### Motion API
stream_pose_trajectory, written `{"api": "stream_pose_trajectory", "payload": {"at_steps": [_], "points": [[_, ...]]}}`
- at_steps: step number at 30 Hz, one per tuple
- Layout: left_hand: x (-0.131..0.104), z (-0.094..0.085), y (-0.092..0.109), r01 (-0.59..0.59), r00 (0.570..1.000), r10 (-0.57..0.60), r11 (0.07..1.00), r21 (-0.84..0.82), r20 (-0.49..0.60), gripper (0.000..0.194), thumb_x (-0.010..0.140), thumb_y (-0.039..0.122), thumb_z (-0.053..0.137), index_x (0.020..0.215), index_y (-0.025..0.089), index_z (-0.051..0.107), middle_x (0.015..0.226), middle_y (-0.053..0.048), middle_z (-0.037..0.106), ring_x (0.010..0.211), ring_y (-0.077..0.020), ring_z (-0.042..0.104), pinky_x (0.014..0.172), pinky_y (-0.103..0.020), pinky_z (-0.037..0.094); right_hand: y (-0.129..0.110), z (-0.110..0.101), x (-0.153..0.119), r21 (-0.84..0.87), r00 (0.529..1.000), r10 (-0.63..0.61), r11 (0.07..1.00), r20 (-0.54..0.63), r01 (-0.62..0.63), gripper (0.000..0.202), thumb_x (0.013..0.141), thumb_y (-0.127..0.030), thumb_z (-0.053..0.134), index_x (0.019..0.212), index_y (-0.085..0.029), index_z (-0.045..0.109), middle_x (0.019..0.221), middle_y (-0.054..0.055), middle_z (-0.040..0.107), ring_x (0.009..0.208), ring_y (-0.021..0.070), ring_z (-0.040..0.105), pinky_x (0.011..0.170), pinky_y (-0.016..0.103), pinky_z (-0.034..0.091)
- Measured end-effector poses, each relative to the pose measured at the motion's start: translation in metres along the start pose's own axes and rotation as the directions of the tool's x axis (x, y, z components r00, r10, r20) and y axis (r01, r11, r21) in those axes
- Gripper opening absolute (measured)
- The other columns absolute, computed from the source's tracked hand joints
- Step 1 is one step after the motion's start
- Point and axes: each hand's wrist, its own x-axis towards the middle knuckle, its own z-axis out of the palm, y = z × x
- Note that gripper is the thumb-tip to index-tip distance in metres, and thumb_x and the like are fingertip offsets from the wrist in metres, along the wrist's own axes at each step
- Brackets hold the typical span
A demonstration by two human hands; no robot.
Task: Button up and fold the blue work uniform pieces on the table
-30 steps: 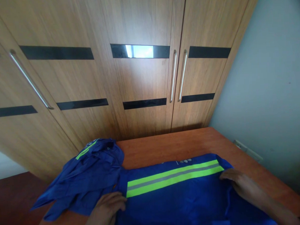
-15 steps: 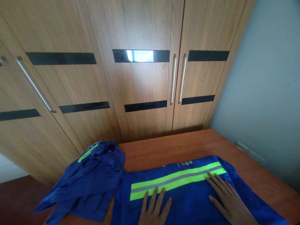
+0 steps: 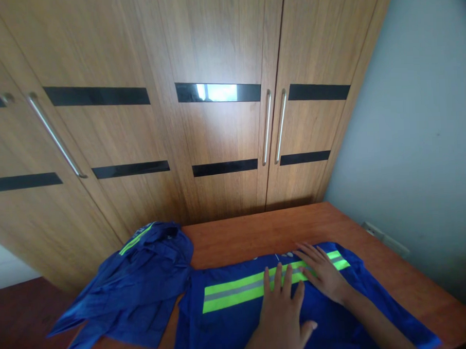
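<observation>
A blue work jacket [image 3: 228,326] with a yellow-green and grey reflective band lies spread on the wooden table, its lower part cut off by the frame's bottom edge. My left hand [image 3: 280,316] rests flat on it, fingers apart, the tips over the band near the middle. To its right, my right hand [image 3: 322,276] lies across the band with fingers stretched toward the jacket's far edge. Both hands are open and grip nothing. Part of a pale print by the far edge is covered by my right fingers.
A second blue garment [image 3: 145,281] with a reflective strip lies crumpled at the left, hanging over the edge of the table [image 3: 258,232]. Behind stands a wooden wardrobe [image 3: 219,129] with metal handles. A pale wall [image 3: 420,135] with a socket [image 3: 384,239] is on the right.
My left hand has slid right and a little away from me along the band. My right hand has moved left and farther up, bringing the two hands closer together.
</observation>
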Motion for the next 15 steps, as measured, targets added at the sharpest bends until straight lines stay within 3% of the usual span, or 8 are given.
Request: {"api": "stream_pose_trajectory", "payload": {"at_steps": [3,7,11,15], "points": [[0.002,0.009,-0.007,-0.012,0.999,0.014,0.999,-0.053,0.040,0.070,0.087,0.054,0.046,0.148,0.030,0.020,0.159,-0.007,0.008,0.144,-0.0363,0.003,0.110,-0.070,0.007,0.017,0.013,0.007,0.009,0.998,0.021,1.000,0.060,-0.021,0.048,0.093,-0.043,0.036,0.138,-0.028,0.045,0.145,0.007,0.044,0.136,0.0240,0.035,0.111,0.051,0.025],[-0.003,0.014,-0.016,-0.011,0.998,0.015,0.998,-0.068,0.061,0.071,0.088,0.053,0.046,0.148,0.033,0.015,0.159,-0.008,0.005,0.144,-0.0362,0.002,0.109,-0.070,0.008,0.057,0.018,-0.001,-0.131,0.972,0.233,0.963,-0.032,-0.235,0.054,0.090,-0.049,0.039,0.134,-0.020,0.050,0.142,0.011,0.047,0.134,0.0296,0.037,0.110,0.053,0.023],[-0.006,0.021,-0.020,0.000,0.999,0.001,0.999,-0.032,0.045,0.078,0.087,0.050,0.048,0.149,0.030,0.006,0.158,-0.008,0.005,0.143,-0.0359,0.006,0.110,-0.068,0.013,0.087,0.009,-0.016,-0.126,0.856,0.503,0.848,-0.116,-0.515,0.057,0.087,-0.053,0.039,0.127,-0.014,0.055,0.136,0.018,0.052,0.125,0.0354,0.047,0.101,0.054,0.036],[-0.015,0.034,-0.027,0.020,0.999,-0.021,0.999,0.043,0.036,0.079,0.087,0.050,0.049,0.150,0.024,0.008,0.157,-0.010,0.010,0.142,-0.0367,0.014,0.110,-0.067,0.020,0.102,-0.012,-0.037,0.030,0.765,0.640,0.768,-0.063,-0.640,0.062,0.079,-0.059,0.045,0.116,-0.013,0.062,0.124,0.020,0.061,0.121,0.0389,0.050,0.100,0.053,0.038]]}}
